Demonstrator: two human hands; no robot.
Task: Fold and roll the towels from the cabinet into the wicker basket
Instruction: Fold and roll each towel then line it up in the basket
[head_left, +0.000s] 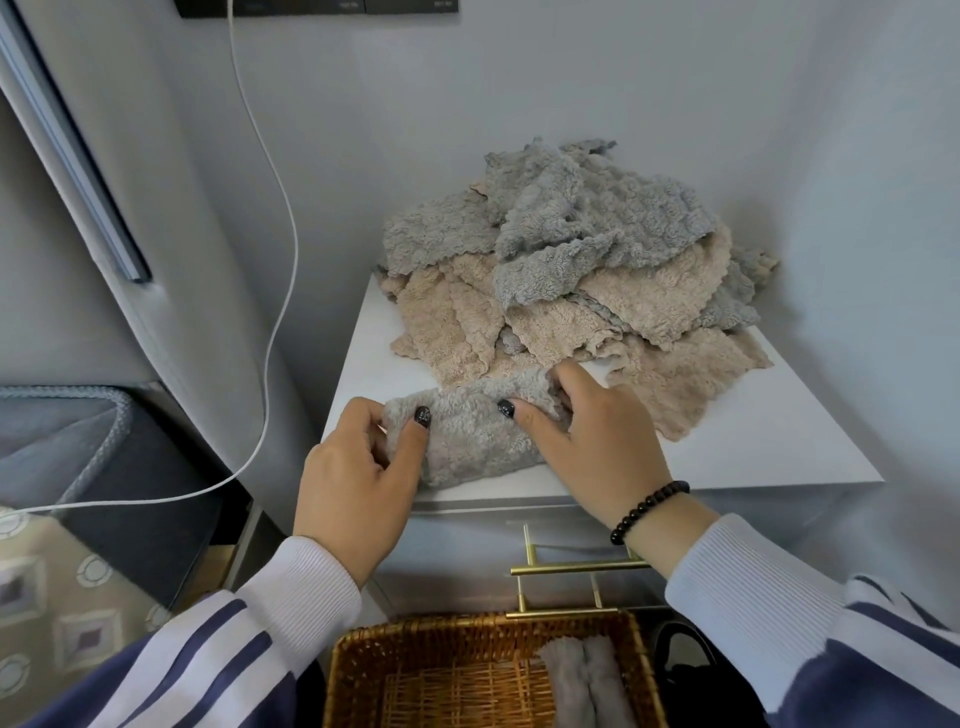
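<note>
**A:** Looking at the white cabinet (779, 441), how far along is this?

**B:** Early, I'd say. The big pile of towels (571, 270), grey and beige, sits at the back of the cabinet top, all loose. The wicker basket (363, 670) below the cabinet front holds just two grey rolls (584, 680) on its right side.

**A:** And the hands?

**B:** Both on one grey towel (467, 441) at the cabinet's front edge, half rolled. Left hand (358, 483) curls round its left end, thumb on top. Right hand (592, 436) grips the right end, fingers tucked in the fabric.
</note>
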